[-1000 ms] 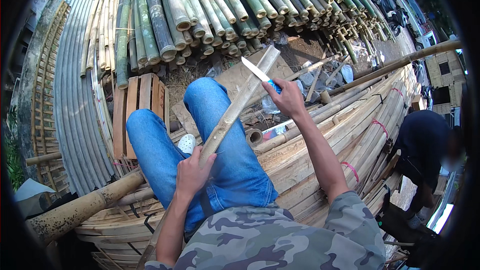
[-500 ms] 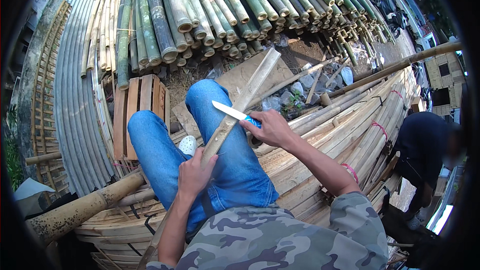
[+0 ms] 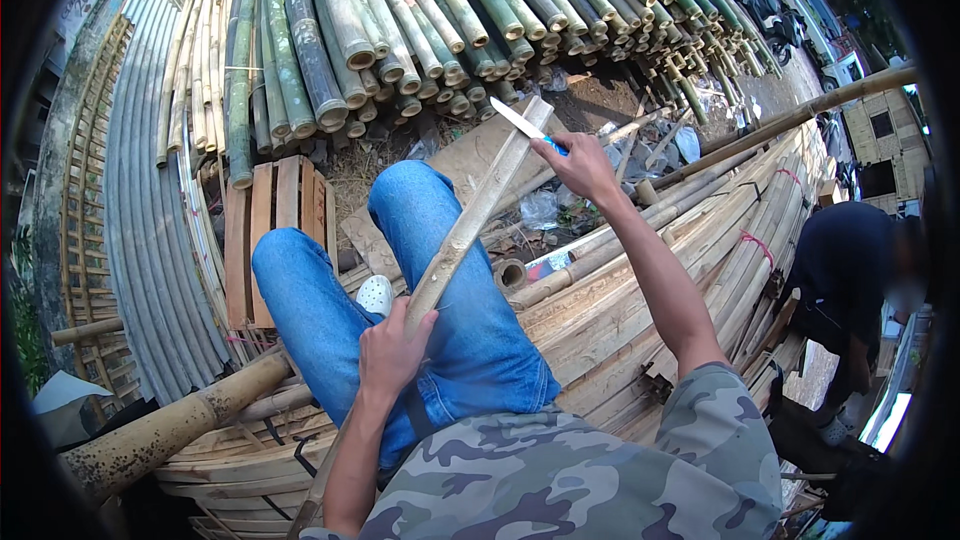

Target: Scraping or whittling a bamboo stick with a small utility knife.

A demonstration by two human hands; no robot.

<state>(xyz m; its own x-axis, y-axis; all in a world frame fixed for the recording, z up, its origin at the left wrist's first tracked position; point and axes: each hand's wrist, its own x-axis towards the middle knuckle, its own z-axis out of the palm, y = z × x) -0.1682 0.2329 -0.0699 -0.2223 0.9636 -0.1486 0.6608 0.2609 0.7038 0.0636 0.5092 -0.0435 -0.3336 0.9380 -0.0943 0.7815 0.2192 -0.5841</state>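
Observation:
A long split bamboo strip point(image 3: 470, 222) slants up and away across my jeans, from beside my left forearm past my right knee. My left hand point(image 3: 393, 348) is wrapped round its lower part, near my lap. In my right hand point(image 3: 582, 166) is a knife point(image 3: 517, 121) with a pale blade and a blue handle. The blade lies across the strip close to its far end, its tip pointing up and left. Whether the edge bites into the bamboo cannot be made out.
Green bamboo poles point(image 3: 420, 20) are stacked ahead. Bundled bamboo strips point(image 3: 640, 310) lie under me and to the right. A wooden crate point(image 3: 275, 205) and corrugated sheets point(image 3: 150, 190) stand left. A thick bamboo pole point(image 3: 180, 420) crosses lower left. Another person point(image 3: 845, 270) bends over at the right.
My right hand has moved the knife up and away along the strip, from above my knee to near its far end. My left hand keeps its hold in nearly the same place.

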